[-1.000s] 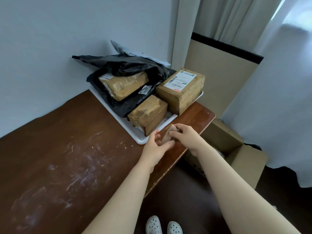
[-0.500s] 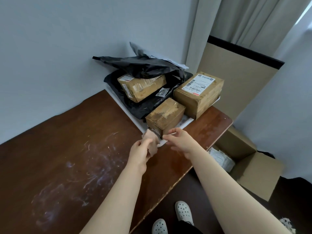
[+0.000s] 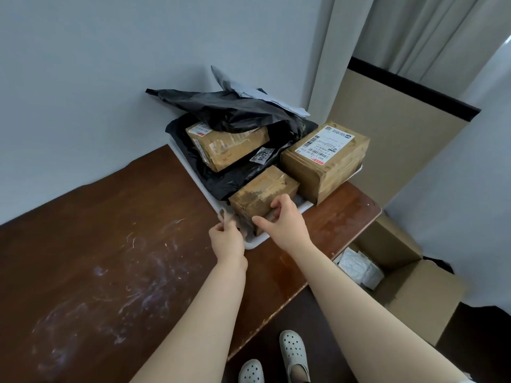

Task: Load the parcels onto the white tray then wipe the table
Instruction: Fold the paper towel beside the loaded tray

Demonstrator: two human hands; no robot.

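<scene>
Head view: my left hand (image 3: 225,239) pinches a gray cloth (image 3: 240,223) over the tray (image 3: 257,242) corner. My right hand (image 3: 287,223) grips the cloth's other end against the small box (image 3: 262,193). Brown taped boxes and black bags (image 3: 229,109) fill the white tray at the far table (image 3: 110,244) corner. White smears (image 3: 132,286) mark the dark wood.

Tray (image 3: 258,242) at the table's (image 3: 110,244) one o'clock corner, three boxes and bags on it, small box (image 3: 262,193) at its six o'clock, labelled box (image 3: 323,161) at three, open carton (image 3: 414,286) on floor beside table.
</scene>
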